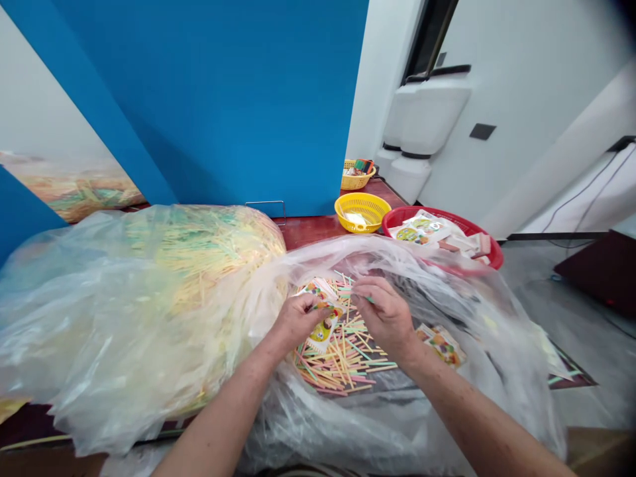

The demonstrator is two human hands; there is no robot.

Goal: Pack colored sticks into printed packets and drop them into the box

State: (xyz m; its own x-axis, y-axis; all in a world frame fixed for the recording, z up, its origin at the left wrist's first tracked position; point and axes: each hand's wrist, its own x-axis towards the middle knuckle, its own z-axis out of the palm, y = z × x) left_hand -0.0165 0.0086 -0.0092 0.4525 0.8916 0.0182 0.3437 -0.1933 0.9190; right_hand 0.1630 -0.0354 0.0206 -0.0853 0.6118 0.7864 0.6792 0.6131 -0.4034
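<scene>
My left hand pinches a printed packet; right hand curled, grip unclear. Loose pinch could drop packet among straw-like sticks.

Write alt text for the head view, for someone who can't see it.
A person's left hand holds a printed packet beside the right hand, above loose pastel sticks amid clear plastic. A bulging clear bag of sticks lies to the left; yellow baskets and a red basket of packets stand beyond.
</scene>
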